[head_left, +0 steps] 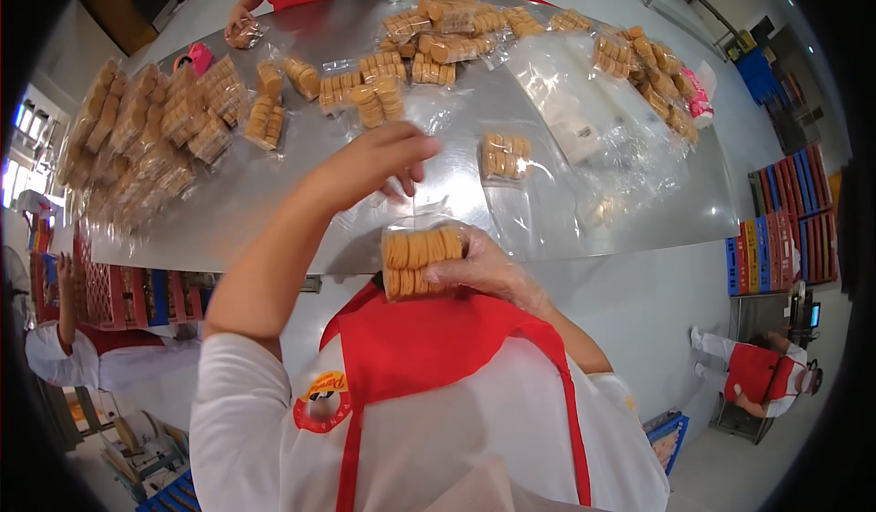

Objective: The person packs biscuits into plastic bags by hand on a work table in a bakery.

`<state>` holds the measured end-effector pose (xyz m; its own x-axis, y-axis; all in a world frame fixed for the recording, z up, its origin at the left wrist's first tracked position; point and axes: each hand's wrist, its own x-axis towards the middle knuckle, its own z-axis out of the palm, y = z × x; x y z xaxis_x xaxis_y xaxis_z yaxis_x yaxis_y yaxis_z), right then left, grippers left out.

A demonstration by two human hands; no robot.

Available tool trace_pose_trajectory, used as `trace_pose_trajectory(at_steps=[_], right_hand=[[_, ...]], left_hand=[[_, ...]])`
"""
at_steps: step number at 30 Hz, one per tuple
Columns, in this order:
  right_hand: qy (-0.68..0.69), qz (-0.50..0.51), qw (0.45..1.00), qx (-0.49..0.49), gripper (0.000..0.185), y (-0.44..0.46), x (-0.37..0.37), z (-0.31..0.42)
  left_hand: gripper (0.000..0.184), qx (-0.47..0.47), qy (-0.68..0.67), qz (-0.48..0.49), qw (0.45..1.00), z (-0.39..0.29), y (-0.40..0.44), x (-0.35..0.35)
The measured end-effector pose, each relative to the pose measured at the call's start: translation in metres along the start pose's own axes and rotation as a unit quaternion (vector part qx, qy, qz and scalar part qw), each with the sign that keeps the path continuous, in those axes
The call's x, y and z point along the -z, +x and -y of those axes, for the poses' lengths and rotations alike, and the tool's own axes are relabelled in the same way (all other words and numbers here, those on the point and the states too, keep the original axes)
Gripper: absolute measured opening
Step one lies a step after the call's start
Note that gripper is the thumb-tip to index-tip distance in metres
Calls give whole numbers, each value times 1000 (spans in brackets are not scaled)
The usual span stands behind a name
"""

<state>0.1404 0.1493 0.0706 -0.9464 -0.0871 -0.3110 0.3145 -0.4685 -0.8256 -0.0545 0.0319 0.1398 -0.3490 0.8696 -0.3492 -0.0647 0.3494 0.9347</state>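
At the near edge of the metal table (639,229), before the red apron (438,343), the right hand (488,266) holds a clear pack of biscuits (420,261) — best kept level and gripped lightly, since the stacked rounds would likely crack under a hard squeeze. Its thumb lies on the pack's face, the other fingers mostly hidden behind; over the table, the left hand (383,161) hangs loosely curled, fingers slightly parted, no pack between them

Your right hand (497,264) grips a transparent biscuit pack (415,261) before your red apron (447,348); your left hand (376,161), fingers loosely bent, is above the metal table (698,211), where further packs (265,121) lie.
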Motion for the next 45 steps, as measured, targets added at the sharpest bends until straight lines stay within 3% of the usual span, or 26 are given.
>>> trace_pose_trajectory(at_steps=[2, 5, 9, 16, 19, 22, 25, 27, 30, 36, 42, 45], right_hand=[[19, -19, 999, 29, 59, 0, 2, 4], [58, -85, 994, 39, 57, 2, -2, 4], [105, -122, 985, 59, 41, 4, -14, 10], [-52, -185, 964, 183, 16, 20, -6, -12], [-28, -164, 968, 190, 13, 10, -10, 1], [-90, -178, 957, 211, 14, 7, -13, 1], [-165, -211, 951, 154, 15, 2, -17, 8], [-118, -206, 962, 138, 11, 2, -15, 5], [-110, -211, 962, 132, 11, 4, -9, -2], [72, -168, 979, 90, 12, -1, -6, -6], [-27, -144, 989, 13, 21, -5, 8, -11], [-47, -150, 987, -14, 28, -17, -1, -1]], left_hand=[[32, -34, -76, -90, 992, 31, -30, -8], [28, -39, -165, -90, 982, 81, -38, -35], [21, 22, -281, -174, 944, 66, -47, -64], [9, -83, -104, -195, 972, 98, -36, -52], [8, -114, -80, -212, 967, 100, -35, -54], [10, -104, -72, -192, 973, 91, -41, -53], [13, -90, -34, -181, 979, 89, -43, -54], [13, -108, -7, -197, 974, 92, -40, -55], [11, -4, -192, -168, 967, 84, -44, -59], [3, -24, -282, -152, 947, 102, -38, -59], [22, 87, -229, -76, 967, 92, -47, -54], [26, 68, -177, -77, 979, 77, -56, -55]])
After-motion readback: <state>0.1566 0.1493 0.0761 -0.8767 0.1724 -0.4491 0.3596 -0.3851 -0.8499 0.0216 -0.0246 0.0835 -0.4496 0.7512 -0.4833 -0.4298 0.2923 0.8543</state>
